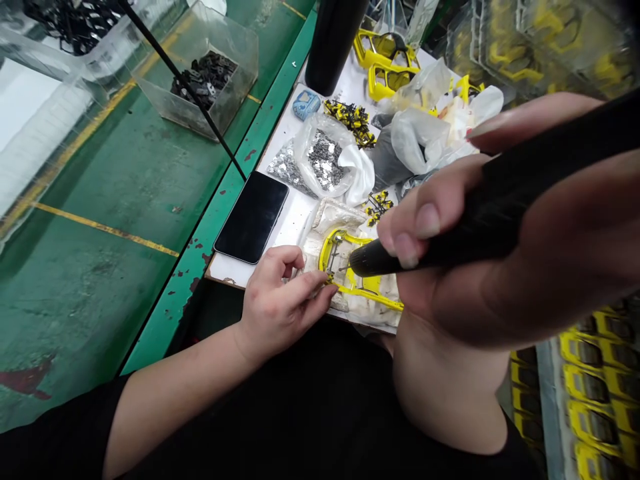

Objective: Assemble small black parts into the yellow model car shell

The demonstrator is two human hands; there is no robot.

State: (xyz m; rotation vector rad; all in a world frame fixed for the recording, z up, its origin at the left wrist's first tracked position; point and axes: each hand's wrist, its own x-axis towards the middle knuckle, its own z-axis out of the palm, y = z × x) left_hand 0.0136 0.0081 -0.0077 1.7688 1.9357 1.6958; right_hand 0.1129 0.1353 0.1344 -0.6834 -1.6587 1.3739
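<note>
Seen from above a person's shoulder, two bare hands work over a white-topped bench with a green-painted edge (pixel 193 270). A yellow plastic eyewear frame (pixel 363 287) lies on a crumpled white cloth (pixel 375 313) at the bench's near edge. The fingertips (pixel 320 280) of the left hand (pixel 277 307) pinch the frame's near rim, with the hand's fingers curled and close together. The right hand (pixel 505 267), very near the camera, is wrapped firmly around a black-handled driver (pixel 500 200), its thin metal tip at the frame's corner.

The frame looks light, stiff and glossy, so it could skid on a hard surface, and its slim arms may flex or snap under force. The thicker rim seems the safest place to hold it.

Beyond the hands sit a black smartphone (pixel 251 217), a clear bag of small silver parts (pixel 325 160), a small blue case (pixel 306 105), and a black bottle (pixel 333 40). More yellow frames (pixel 386 57) lie among white plastic bags (pixel 417 137) at the far end. A clear bin of dark metal parts (pixel 200 80) rests on the green floor to the left, and rows of yellow frames (pixel 590 380) fill a rack at lower right.
</note>
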